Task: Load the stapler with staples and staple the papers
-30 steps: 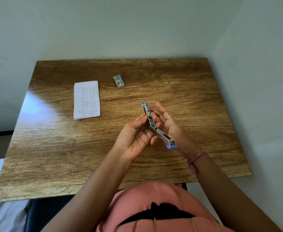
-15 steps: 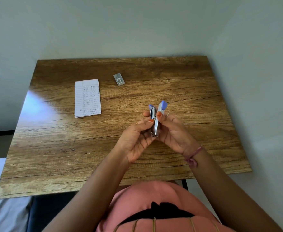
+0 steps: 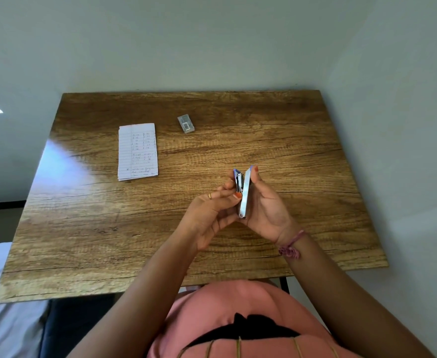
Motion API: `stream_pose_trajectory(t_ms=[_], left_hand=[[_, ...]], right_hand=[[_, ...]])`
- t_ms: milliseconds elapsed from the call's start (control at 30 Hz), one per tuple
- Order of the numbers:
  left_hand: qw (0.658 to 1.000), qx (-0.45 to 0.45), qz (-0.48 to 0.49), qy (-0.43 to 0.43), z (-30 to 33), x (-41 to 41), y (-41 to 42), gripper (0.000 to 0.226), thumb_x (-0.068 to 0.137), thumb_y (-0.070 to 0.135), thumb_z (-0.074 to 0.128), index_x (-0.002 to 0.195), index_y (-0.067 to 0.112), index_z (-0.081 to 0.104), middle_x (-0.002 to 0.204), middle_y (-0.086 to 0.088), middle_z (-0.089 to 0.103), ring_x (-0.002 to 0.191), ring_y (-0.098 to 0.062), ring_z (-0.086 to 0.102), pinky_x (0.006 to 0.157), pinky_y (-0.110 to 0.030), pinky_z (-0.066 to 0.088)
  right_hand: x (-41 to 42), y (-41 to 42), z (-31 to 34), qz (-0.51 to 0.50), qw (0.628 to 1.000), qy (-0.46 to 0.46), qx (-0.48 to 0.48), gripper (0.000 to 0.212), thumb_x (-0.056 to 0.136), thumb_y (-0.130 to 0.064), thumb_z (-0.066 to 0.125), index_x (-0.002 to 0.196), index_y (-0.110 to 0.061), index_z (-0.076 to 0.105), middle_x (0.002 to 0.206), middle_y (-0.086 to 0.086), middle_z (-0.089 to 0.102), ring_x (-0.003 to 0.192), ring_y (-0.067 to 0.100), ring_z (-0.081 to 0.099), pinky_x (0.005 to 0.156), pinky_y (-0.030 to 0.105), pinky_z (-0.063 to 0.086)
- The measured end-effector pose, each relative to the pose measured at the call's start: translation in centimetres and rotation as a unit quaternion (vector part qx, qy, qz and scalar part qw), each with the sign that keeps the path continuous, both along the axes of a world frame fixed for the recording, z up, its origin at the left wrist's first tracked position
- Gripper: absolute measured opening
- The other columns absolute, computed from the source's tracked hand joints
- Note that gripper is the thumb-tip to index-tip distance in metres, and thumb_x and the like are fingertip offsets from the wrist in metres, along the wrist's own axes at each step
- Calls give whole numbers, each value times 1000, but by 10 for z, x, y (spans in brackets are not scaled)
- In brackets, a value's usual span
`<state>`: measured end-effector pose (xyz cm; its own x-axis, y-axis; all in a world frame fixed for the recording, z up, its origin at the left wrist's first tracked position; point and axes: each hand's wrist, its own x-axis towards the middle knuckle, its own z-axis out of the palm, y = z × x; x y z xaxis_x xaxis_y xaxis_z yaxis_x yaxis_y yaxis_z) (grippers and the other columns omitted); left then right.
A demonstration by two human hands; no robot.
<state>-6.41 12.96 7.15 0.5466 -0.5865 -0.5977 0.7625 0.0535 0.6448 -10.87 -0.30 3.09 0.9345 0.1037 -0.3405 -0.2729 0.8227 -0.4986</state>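
Fingers point(image 3: 234, 193) of left hand point(image 3: 207, 215) pinching the stapler point(image 3: 243, 195), right hand point(image 3: 266, 210) curled round its other side.

Held up above the wooden table point(image 3: 302, 156), two arms nearly folded together, hinge end down. Papers point(image 3: 138, 152) lying flat far left, small staple box point(image 3: 186, 123) just beyond, both well apart from the hands.

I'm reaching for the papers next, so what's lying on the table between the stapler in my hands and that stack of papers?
Nothing: in the head view, only bare wooden table lies between the stapler and the papers. The staple box sits farther back, off that line.
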Motion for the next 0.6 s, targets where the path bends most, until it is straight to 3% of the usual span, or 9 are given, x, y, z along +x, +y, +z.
stream_pose_trajectory(t_ms=[100, 200, 400, 500, 600], left_hand=[[999, 25, 11, -36, -4, 0, 3, 5, 85, 4, 65, 87, 5, 70, 73, 2, 72, 66, -5, 68, 58, -18, 55], [998, 36, 16, -58, -10, 2, 6, 4, 85, 6, 66, 87, 4, 69, 78, -3, 73, 71, -10, 70, 61, -18, 56], [992, 69, 20, -107, -14, 12, 16, 7, 85, 7, 65, 91, 4, 67, 78, -5, 70, 71, -9, 67, 67, -19, 57], [986, 104, 48, -124, -18, 22, 24, 10, 87, 6, 64, 96, 3, 66, 80, -4, 67, 72, -9, 64, 66, -18, 55], [979, 124, 74, -144, -22, 32, 34, 6, 88, 5, 63, 93, 8, 66, 83, -3, 66, 75, -9, 63, 64, -16, 55]], right_hand=[[1, -1, 0, -13, 1000, 0, 16, 46, 85, -47, 59, 114, -11, 57, 95, 3, 59, 99, 20, 59, 85, 35, 51], [2, -3, 4, -20, 1000, 5, 12, 42, 90, -45, 46, 111, -11, 59, 88, 3, 58, 90, 17, 64, 71, 32, 55], [6, -9, 0, -12, 998, 42, -47, 66, 91, -55, 37, 135, -7, 48, 86, -1, 63, 72, 10, 59, 71, 32, 52], [9, -7, -2, -19, 997, 57, -48, 60, 91, -58, 39, 121, -9, 57, 86, 0, 63, 55, 6, 47, 53, 22, 42], [12, -4, -3, -36, 996, 71, -49, 46, 87, -53, 48, 105, -11, 58, 86, 3, 64, 48, 5, 40, 46, 17, 34]])
